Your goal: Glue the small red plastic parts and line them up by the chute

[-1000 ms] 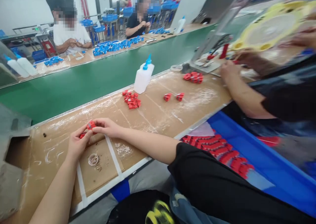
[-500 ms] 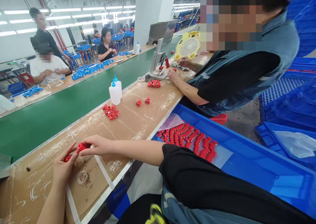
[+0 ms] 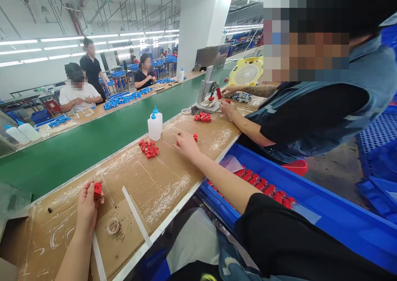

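Observation:
My left hand (image 3: 87,202) is raised over the near end of the bench, its fingers closed on a small red plastic part (image 3: 98,189). My right hand (image 3: 187,145) stretches out to the middle of the bench. Its fingers close around a red plastic piece, mostly hidden beneath them, with a bit of red showing at the fingertips. Just behind that hand lies another red piece (image 3: 195,137). A pile of red parts (image 3: 149,148) is to its left, beside two white bottles with blue tips (image 3: 154,126).
A cardboard pad (image 3: 127,235) holds a small clear ring-shaped dish (image 3: 113,226). At right, a blue bin (image 3: 279,169) contains rows of red parts. A co-worker sits by a small press (image 3: 207,86). A green conveyor (image 3: 93,134) runs behind, with people across it.
My right hand has left my left hand and reached forward to the red pieces on the bench. My left hand keeps a red part. The camera view has shifted.

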`<action>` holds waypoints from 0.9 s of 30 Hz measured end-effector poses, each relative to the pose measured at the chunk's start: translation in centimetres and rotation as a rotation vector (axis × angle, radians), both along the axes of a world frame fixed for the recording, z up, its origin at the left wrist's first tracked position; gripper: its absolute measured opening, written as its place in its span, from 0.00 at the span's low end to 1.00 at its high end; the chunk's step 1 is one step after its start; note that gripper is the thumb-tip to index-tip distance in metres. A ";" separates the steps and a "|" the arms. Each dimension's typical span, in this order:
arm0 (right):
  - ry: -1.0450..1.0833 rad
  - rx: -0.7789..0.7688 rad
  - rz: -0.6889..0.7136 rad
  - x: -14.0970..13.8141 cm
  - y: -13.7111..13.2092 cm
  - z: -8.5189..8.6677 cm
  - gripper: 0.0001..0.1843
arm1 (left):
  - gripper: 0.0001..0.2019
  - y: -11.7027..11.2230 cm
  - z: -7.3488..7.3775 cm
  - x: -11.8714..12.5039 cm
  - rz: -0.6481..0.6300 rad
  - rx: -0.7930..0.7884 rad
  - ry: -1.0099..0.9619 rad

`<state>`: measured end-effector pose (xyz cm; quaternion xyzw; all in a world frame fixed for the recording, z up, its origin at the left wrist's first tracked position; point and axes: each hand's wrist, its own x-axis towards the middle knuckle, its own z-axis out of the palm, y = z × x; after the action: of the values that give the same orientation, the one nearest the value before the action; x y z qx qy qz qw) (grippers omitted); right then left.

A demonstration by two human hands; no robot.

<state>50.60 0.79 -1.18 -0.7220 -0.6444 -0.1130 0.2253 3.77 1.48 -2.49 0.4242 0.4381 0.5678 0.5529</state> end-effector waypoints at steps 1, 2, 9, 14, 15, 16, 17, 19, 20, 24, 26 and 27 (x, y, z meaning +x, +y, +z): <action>0.033 0.038 0.044 -1.5 0.6 0.5 0.22 | 0.24 -0.2 -0.1 0.0 -0.008 0.007 0.019; 0.089 0.071 0.132 -3.5 1.3 1.1 0.21 | 0.23 -0.3 -0.1 0.0 -0.009 0.010 0.036; 0.304 -0.138 0.875 -23.1 2.0 3.3 0.28 | 0.22 -1.1 0.3 -0.7 0.037 0.001 0.097; 0.127 -0.326 1.093 -27.1 -0.2 0.8 0.32 | 0.23 -0.7 -0.4 -0.8 0.031 0.053 0.167; 0.107 -0.358 1.127 -27.0 -0.4 0.3 0.31 | 0.24 -0.5 -0.8 -0.8 0.029 0.066 0.190; 0.089 -0.380 1.166 -26.9 -0.6 -0.1 0.31 | 0.27 -0.3 -1.1 -0.8 0.026 0.080 0.221; 0.076 -0.389 1.209 -26.7 -0.8 -0.4 0.29 | 0.29 -0.2 -1.4 -0.8 0.022 0.095 0.258; 0.077 -0.370 1.289 -26.6 -1.1 -0.6 0.27 | 0.33 0.0 -2.1 -0.8 0.009 0.129 0.340; 0.087 -0.354 1.321 -26.5 -1.2 -0.7 0.26 | 0.33 0.0 -2.4 -0.8 0.000 0.150 0.374; 0.112 -0.338 1.389 -26.3 -1.4 -0.9 0.28 | 0.32 0.1 -3.2 -0.9 -0.044 0.197 0.432; 0.098 -0.354 1.436 -26.2 -1.4 -1.3 0.26 | 0.31 0.0 -3.2 -0.9 -0.051 0.197 0.424; 0.088 -0.357 1.459 -26.1 -1.4 -1.5 0.25 | 0.31 0.0 -3.2 -0.8 -0.059 0.190 0.418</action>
<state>24.45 -0.65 -2.64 -0.1413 -0.9581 0.2002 0.1482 2.98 1.44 -5.67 0.5954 0.4750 0.4898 0.4242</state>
